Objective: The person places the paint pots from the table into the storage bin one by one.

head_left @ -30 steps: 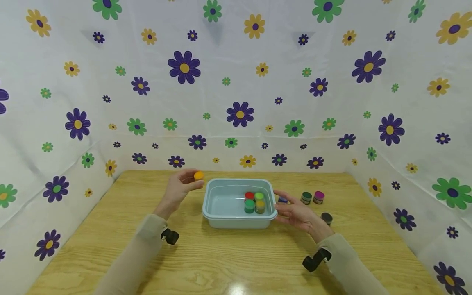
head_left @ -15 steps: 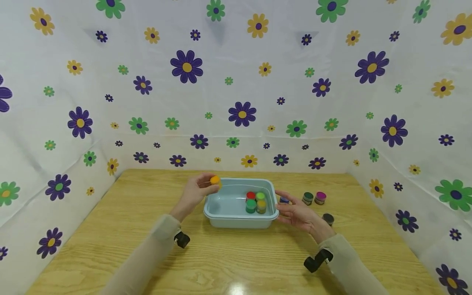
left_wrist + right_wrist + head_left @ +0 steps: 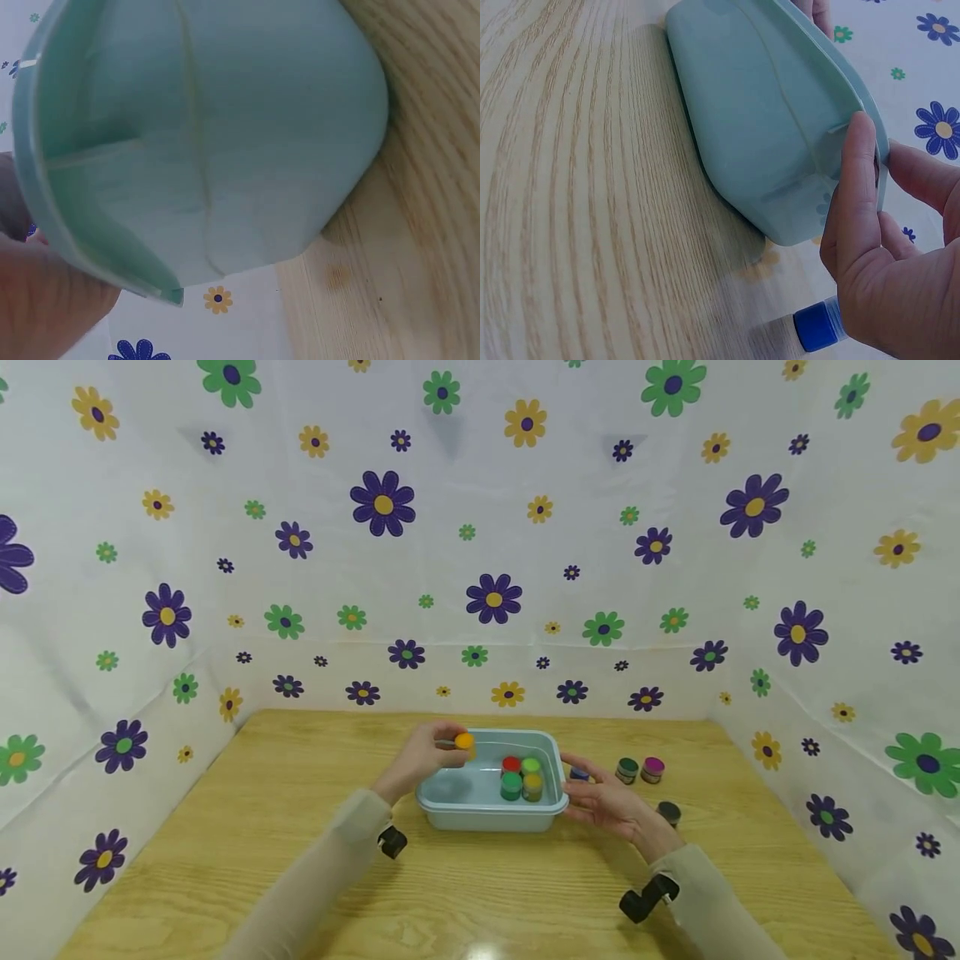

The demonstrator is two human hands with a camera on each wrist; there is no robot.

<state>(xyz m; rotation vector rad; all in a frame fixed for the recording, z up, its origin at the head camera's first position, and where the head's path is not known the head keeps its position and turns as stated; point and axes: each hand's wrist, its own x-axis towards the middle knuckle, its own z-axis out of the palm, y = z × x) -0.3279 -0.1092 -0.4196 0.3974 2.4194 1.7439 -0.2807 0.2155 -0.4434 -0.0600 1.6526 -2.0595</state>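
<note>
Over the tub (image 3: 450, 797), left hand (image 3: 422, 754) pinches the orange-capped jar (image 3: 464, 742), cap rightward; right hand (image 3: 600, 797) flat, steadying its rim.

White flower-print cloth walls (image 3: 480, 527) enclose a light wooden table (image 3: 225, 827).

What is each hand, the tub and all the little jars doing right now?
Left hand: pinches orange-lidded jar above the tub.
Right hand: fingers straight, touching tub rim.
Tub: upright on table, four lidded jars inside.
Jars on table: upright, lidded.
</note>
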